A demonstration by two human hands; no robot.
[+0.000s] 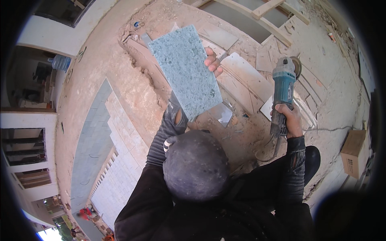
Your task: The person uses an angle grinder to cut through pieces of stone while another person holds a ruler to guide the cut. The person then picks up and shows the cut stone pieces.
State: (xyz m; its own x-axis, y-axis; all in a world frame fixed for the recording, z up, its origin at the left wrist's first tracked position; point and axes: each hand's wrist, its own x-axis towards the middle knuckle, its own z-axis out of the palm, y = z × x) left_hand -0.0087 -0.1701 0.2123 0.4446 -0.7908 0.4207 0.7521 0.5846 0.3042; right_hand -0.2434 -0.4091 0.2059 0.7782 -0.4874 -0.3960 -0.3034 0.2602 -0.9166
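Note:
My left hand (213,63) grips a rectangular blue-green speckled stone tile (187,72), held up and tilted. Its fingers curl round the tile's right edge, while the palm is hidden behind it. Out to the right, my right hand (290,119) is wrapped round the body of a teal and black angle grinder (284,86). The grinder points away from me, its round disc (296,67) standing clear of the tile. I cannot tell whether the disc is spinning.
Slabs and offcuts (247,74) litter the dusty ground ahead. Beyond them lies a wooden frame (265,20). A cardboard box (354,154) stands at the right. Pale paving (116,160) runs along the left. A rounded dark grey shape (196,164) sits between my forearms.

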